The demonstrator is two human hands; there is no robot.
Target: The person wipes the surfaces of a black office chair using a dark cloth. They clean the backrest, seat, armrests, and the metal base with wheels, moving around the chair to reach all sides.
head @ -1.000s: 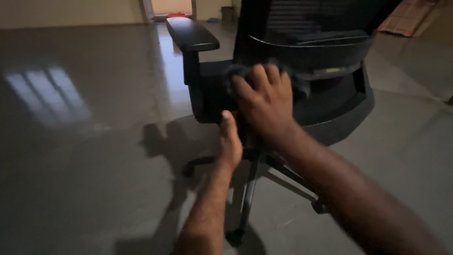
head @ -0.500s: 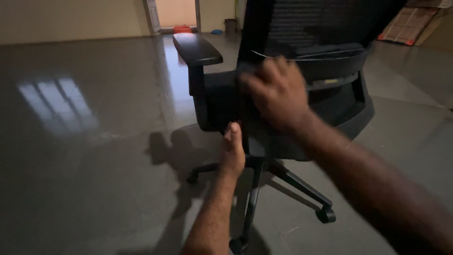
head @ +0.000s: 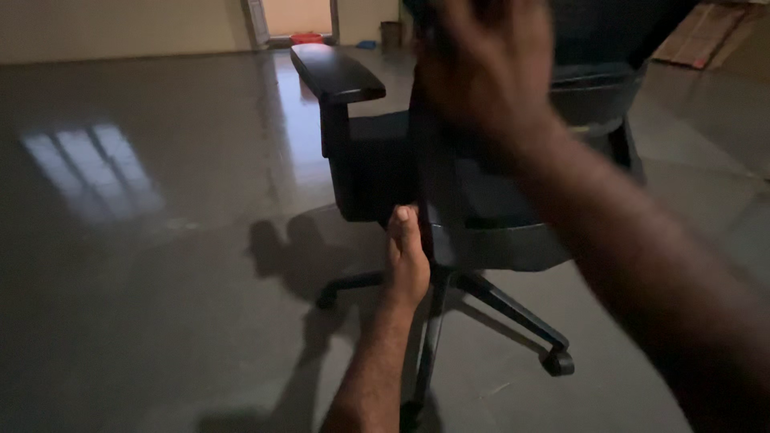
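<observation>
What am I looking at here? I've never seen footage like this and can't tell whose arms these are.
The picture comes from a camera worn on a person's head, looking down at their own two bare hands. In front stands a black office chair on a shiny grey floor. The left hand rests against the chair's seat edge. The right hand, blurred, is up against the backrest; whether it grips anything cannot be told. One armrest sticks out left, and a caster shows below.

a black office chair stands on the glossy grey floor, its wheeled base spread beneath. the left hand presses flat against the seat's rear edge. the right hand, blurred, is raised at the backrest, with the armrest to its left.
</observation>
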